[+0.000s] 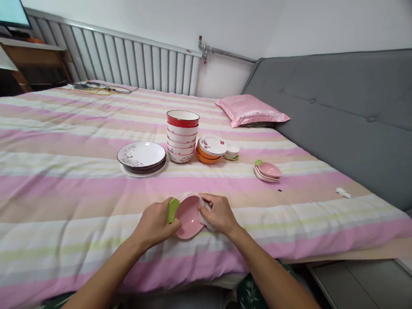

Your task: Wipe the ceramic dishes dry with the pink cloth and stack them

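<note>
My left hand [156, 223] is closed on the green-handled side of a pink bowl [188, 218], its thumb over the rim. The bowl tilts so that its shiny inside faces me, just above the striped bedspread. On the other side, my right hand [218, 214] pinches a whitish cloth [206, 217] against the bowl's rim. Part of the cloth shows behind the bowl's far edge. Similar pink bowls [268, 171], one with a green leaf-like handle, sit in a small stack to the right.
Beyond my hands stand a stack of plates [142, 155], a tall stack of red-and-white bowls [181, 139], orange bowls with small plates [211, 149] and small white dishes [232, 150]. A crumpled white scrap [343, 192] lies right. A pink pillow [250, 109] rests by the grey headboard [348, 100].
</note>
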Motion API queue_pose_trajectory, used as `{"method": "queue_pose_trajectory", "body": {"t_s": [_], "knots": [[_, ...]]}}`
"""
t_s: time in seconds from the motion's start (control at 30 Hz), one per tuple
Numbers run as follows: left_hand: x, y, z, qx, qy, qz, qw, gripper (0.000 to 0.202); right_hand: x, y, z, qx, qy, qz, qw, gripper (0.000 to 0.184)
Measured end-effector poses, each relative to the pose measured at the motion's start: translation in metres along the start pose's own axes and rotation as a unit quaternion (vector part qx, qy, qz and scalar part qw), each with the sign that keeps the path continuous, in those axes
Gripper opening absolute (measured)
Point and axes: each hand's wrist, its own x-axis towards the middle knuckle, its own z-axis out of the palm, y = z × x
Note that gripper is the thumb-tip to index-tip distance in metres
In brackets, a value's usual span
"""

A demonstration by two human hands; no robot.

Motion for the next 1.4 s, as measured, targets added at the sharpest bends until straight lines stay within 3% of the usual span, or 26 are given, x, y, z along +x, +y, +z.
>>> {"method": "queue_pose_trajectory", "body": {"t_s": [0.23, 0.33, 0.43, 0.53, 0.67, 0.83, 0.93, 1.17, 1.4], "knots": [[-0.003, 0.000, -0.003, 0.031, -0.016, 0.026, 0.999, 0.024, 0.001, -0.003, 0.001, 0.005, 0.003, -0.004, 1.000, 0.034], [0.000, 0.001, 0.001, -0.039, 0.005, -0.005, 0.999, 0.018, 0.003, 0.001, 0.002, 0.024, 0.005, 0.020, 0.999, 0.033], [0.004, -0.001, 0.006, -0.145, 0.029, -0.061, 0.987, 0.030, 0.005, 0.009, 0.004, 0.052, 0.010, 0.060, 0.997, 0.029], [0.005, -0.004, 0.012, -0.231, -0.007, -0.108, 0.967, 0.041, 0.006, 0.020, 0.007, 0.095, 0.015, 0.103, 0.990, 0.024], [0.001, 0.000, 0.016, -0.354, -0.076, -0.113, 0.925, 0.037, 0.006, 0.026, 0.012, 0.167, 0.030, 0.154, 0.974, 0.021], [-0.002, 0.011, 0.016, -0.501, -0.077, -0.122, 0.853, 0.046, 0.007, 0.020, 0.011, 0.259, 0.038, 0.203, 0.944, 0.019], [-0.002, 0.014, 0.017, -0.515, -0.082, -0.127, 0.844, 0.049, 0.008, 0.016, 0.008, 0.302, 0.041, 0.231, 0.924, 0.022], [0.001, 0.012, 0.030, -0.566, -0.032, -0.077, 0.820, 0.056, 0.008, 0.015, 0.008, 0.353, 0.051, 0.260, 0.897, 0.024], [0.002, 0.014, 0.032, -0.572, 0.019, -0.120, 0.811, 0.049, 0.008, 0.013, 0.008, 0.347, 0.057, 0.193, 0.916, 0.032]]}}
